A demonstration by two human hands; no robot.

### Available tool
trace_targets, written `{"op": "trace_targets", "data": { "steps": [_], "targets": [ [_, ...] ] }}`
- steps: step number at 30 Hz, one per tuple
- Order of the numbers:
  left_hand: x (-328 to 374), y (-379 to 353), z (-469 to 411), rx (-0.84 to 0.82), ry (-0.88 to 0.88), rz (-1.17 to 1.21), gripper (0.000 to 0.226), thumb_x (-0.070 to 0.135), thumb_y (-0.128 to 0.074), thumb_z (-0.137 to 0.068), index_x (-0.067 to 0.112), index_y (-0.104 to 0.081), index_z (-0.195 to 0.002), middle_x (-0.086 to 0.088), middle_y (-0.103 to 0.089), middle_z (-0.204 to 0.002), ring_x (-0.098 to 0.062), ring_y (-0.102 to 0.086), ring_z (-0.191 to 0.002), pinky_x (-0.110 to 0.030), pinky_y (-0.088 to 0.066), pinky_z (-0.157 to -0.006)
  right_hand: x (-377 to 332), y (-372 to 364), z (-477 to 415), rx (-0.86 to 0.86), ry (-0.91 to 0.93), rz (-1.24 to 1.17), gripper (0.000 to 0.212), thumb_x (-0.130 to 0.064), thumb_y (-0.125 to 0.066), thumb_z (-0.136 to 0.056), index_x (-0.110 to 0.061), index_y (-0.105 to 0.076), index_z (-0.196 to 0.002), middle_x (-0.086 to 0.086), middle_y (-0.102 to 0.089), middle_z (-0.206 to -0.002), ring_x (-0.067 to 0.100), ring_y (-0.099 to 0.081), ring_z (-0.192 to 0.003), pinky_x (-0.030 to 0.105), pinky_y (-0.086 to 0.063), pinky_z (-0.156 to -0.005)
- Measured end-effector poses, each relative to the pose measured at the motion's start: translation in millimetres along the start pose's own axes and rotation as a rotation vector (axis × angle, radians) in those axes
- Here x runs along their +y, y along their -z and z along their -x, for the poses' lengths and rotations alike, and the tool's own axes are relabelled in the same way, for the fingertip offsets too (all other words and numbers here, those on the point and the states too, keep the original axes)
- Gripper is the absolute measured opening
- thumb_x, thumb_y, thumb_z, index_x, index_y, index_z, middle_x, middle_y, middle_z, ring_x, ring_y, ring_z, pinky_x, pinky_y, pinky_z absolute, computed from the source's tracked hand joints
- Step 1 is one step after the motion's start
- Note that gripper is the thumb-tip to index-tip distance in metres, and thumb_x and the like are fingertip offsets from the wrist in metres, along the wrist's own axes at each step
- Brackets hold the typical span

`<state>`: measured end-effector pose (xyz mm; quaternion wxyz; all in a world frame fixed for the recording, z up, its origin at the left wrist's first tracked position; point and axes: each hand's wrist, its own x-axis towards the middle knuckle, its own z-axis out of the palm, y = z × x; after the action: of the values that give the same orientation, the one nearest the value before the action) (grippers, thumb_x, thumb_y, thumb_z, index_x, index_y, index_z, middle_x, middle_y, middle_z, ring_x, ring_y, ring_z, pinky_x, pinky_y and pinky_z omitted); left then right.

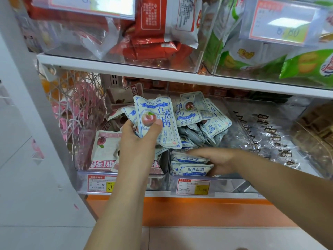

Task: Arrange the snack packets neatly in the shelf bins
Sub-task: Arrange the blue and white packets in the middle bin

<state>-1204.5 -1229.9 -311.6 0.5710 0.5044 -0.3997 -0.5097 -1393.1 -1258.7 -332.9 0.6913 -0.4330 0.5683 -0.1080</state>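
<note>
Snack packets (pixel 155 121) pinched by left hand (pixel 138 139) | right hand (pixel 219 159) flat on stacked packets (pixel 191 169) in clear bin (pixel 228 184)

White shelf board (pixel 162 73) above an orange plinth (pixel 198 212) and pale floor (pixel 207 239)

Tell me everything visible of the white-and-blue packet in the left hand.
The white-and-blue plastic snack packet is a flat, glossy pouch with a blue scrollwork border, large blue characters and a pink fruit picture. It stands upright, slightly tilted, above the clear plastic bin. The left hand pinches it, thumb on its front.
</note>
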Motion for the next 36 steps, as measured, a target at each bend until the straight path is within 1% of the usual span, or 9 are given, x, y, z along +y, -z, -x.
{"op": "trace_targets", "data": {
  "steps": [4,8,10,12,15,17,20,30,36],
  "targets": [
    [-0.8,-2.5,1.6,-0.008,0.006,0.002,0.032,0.035,-0.066,-0.085,0.032,-0.055,-0.115,0.019,-0.067,-0.099,0.015,-0.061,-0.077,-0.010,-0.041,-0.061,5.7,-4.7,2.7,0.083,0.103,0.106,0.023,-0.025,-0.059,-0.089,-0.012,-0.065,-0.106,-0.001,-0.069,-0.095,0.006,-0.065,-0.081,0.020,-0.052,-0.074],
    [0.0,-3.3,3.2,-0.007,0.015,-0.004,0.025,0.036,-0.066,-0.085,0.036,-0.054,-0.107,0.023,-0.065,-0.093,0.020,-0.058,-0.072,-0.012,-0.037,-0.063,12.3,2.1,-3.2,0.283,0.243,0.263,0.021,-0.031,-0.072,-0.078,-0.023,-0.073,-0.098,-0.002,-0.068,-0.112,0.011,-0.061,-0.105,0.032,-0.044,-0.099],
    [0.2,-4.1,2.9,-0.013,0.005,0.002,0.029,0.035,-0.066,-0.085,0.033,-0.055,-0.112,0.019,-0.068,-0.099,0.015,-0.062,-0.078,-0.014,-0.039,-0.066,13.4,2.1,-2.4,0.299,0.301,0.294,0.012,-0.025,-0.071,-0.080,-0.024,-0.073,-0.093,-0.006,-0.071,-0.092,-0.001,-0.063,-0.076,0.021,-0.046,-0.077],
    [-0.9,-4.4,2.0,-0.017,0.003,-0.004,0.032,0.036,-0.067,-0.085,0.032,-0.055,-0.114,0.017,-0.068,-0.102,0.011,-0.063,-0.083,-0.016,-0.041,-0.069,12.1,0.8,-0.9,0.287,0.316,0.309,0.013,-0.021,-0.068,-0.083,-0.025,-0.070,-0.095,-0.017,-0.068,-0.083,-0.010,-0.059,-0.069,0.013,-0.038,-0.071],
    [-2.5,-4.5,0.9,-0.023,0.011,-0.011,0.035,0.038,-0.067,-0.084,0.031,-0.055,-0.115,0.015,-0.068,-0.106,0.000,-0.065,-0.094,-0.026,-0.046,-0.082,11.9,1.2,-3.6,0.243,0.249,0.368,0.015,-0.026,-0.061,-0.088,-0.032,-0.067,-0.100,-0.012,-0.065,-0.108,0.002,-0.056,-0.102,0.018,-0.037,-0.086],
    [-2.1,-4.8,0.7,-0.022,0.009,-0.004,0.035,0.037,-0.068,-0.084,0.031,-0.055,-0.116,0.015,-0.069,-0.106,0.001,-0.065,-0.093,-0.024,-0.046,-0.079,10.7,0.6,-4.5,0.235,0.210,0.379,0.018,-0.026,-0.059,-0.089,-0.031,-0.065,-0.105,-0.008,-0.061,-0.120,0.008,-0.051,-0.112,0.023,-0.037,-0.094],
    [-0.6,-5.1,1.2,-0.011,0.005,0.010,0.033,0.035,-0.067,-0.085,0.030,-0.056,-0.115,0.016,-0.069,-0.103,0.005,-0.065,-0.088,-0.019,-0.043,-0.072,10.3,0.8,-4.0,0.250,0.297,0.302,0.021,-0.014,-0.066,-0.085,-0.022,-0.067,-0.105,-0.002,-0.067,-0.102,0.004,-0.060,-0.080,0.011,-0.043,-0.070],
    [-0.2,-2.5,0.8,-0.008,0.000,0.059,0.034,0.030,-0.068,-0.085,0.027,-0.056,-0.117,0.014,-0.070,-0.104,0.004,-0.066,-0.087,-0.016,-0.044,-0.069,8.1,6.2,-2.0,0.323,0.477,0.292,0.034,-0.011,-0.076,-0.076,-0.031,-0.067,-0.101,-0.010,-0.064,-0.116,-0.001,-0.057,-0.099,0.020,-0.042,-0.087],
    [0.1,-1.5,1.1,-0.004,0.003,0.041,0.034,0.032,-0.067,-0.085,0.029,-0.054,-0.116,0.018,-0.068,-0.100,0.012,-0.063,-0.080,-0.011,-0.041,-0.063,4.0,8.1,2.7,0.350,0.542,0.456,0.023,-0.015,-0.075,-0.078,-0.030,-0.065,-0.093,-0.020,-0.061,-0.093,-0.020,-0.051,-0.058,0.001,-0.037,-0.057]
  ]
}}
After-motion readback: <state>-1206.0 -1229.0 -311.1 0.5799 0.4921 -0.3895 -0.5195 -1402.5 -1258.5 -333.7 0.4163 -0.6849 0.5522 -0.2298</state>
